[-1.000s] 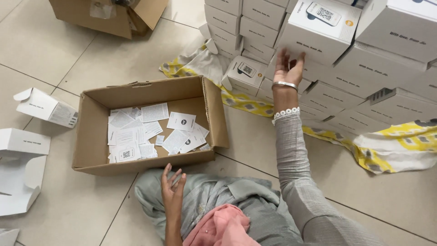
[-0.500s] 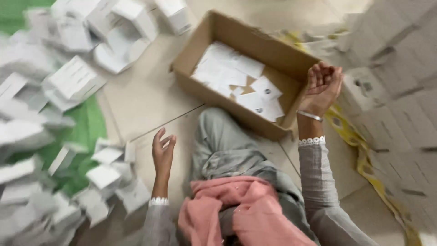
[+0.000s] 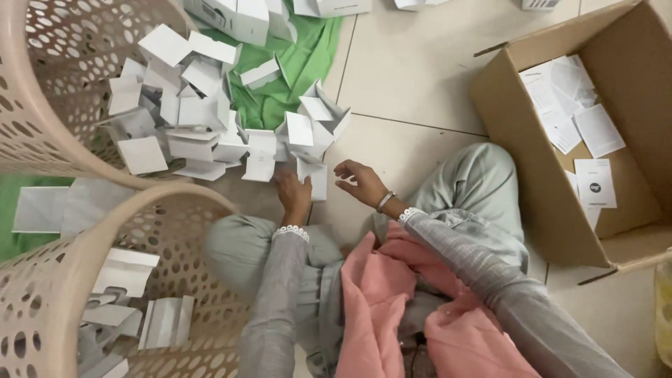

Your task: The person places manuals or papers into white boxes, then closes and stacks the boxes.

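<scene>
I sit cross-legged on a tiled floor. A heap of white folded card inserts [image 3: 210,126] lies in front of me, partly on a green cloth [image 3: 297,66]. My left hand [image 3: 292,196] is at the heap's near edge, fingers curled on one white card insert [image 3: 316,180]. My right hand [image 3: 358,182] hovers just right of that insert with its fingers apart and nothing in it; a bangle sits on its wrist. Grey sleeves with white lace cuffs cover both arms, and a pink cloth [image 3: 392,301] lies in my lap.
Two beige perforated plastic baskets stand at the left, one [image 3: 42,105] behind the heap and one [image 3: 42,301] near my left knee with white inserts inside. An open cardboard box [image 3: 532,175] with paper leaflets is at the right. White boxes [image 3: 238,14] lie at the top.
The view has swung from the stacked white boxes and the cardboard box to the heap of inserts and the baskets. Both hands have come down to the heap's edge.
</scene>
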